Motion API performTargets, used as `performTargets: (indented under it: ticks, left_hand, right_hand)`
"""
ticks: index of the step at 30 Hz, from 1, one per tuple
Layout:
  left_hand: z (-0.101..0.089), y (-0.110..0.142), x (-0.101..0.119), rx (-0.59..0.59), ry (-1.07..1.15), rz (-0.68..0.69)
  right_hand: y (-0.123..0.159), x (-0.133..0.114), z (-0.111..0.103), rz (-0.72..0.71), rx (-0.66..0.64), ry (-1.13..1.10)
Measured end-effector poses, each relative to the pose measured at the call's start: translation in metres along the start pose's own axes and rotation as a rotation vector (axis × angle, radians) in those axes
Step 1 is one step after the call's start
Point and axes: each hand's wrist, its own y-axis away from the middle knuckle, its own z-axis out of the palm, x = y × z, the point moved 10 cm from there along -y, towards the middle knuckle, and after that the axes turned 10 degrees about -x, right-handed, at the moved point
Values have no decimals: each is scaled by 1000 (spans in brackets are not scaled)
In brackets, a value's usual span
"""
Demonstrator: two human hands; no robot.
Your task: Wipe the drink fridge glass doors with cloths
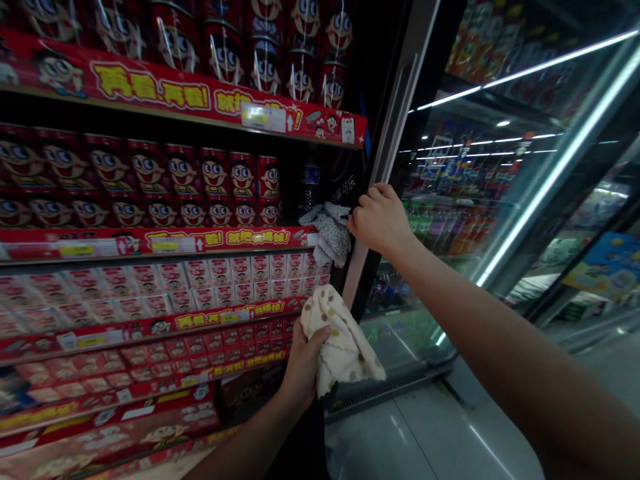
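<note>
My left hand (pixel 304 363) is closed around a cream cloth (pixel 336 333) with brown and yellow dots, its thumb on top and the loose part drooping to the right. Higher up, my right hand (pixel 381 219) is curled closed in front of the upright metal edge of a glass-door fridge (pixel 373 200). At its fingertips hangs a grey cloth (pixel 332 230) with small dark dots, in front of the shelf's right end. The fingertips seem to pinch its edge, though the contact is partly hidden.
Red cans (pixel 150 167) with cartoon faces fill the shelves on the left, with small cartons (pixel 220 273) below. A dark bottle (pixel 310 180) stands at the shelf end. Bottles show behind the fridge glass (pixel 500 180). Grey floor tiles (pixel 415 433) lie beneath.
</note>
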Motion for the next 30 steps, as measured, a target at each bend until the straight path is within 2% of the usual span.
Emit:
performTargets:
  ticks: [10, 16, 20, 25, 30]
  left_hand:
    - [-14, -1, -2, 7, -28, -39]
    - [-29, -14, -9, 23, -7, -101]
    - [-41, -25, -11, 44, 15, -94]
    - [-42, -33, -28, 5, 33, -124]
    - [-39, -32, -47, -12, 40, -142]
  right_hand:
    - [2, -5, -2, -56, -40, 102]
    - [3, -10, -3, -138, -63, 158]
    - [12, -8, -9, -161, -104, 182]
    - [40, 0, -30, -128, -87, 214]
    - [78, -4, -70, -216, 140, 386]
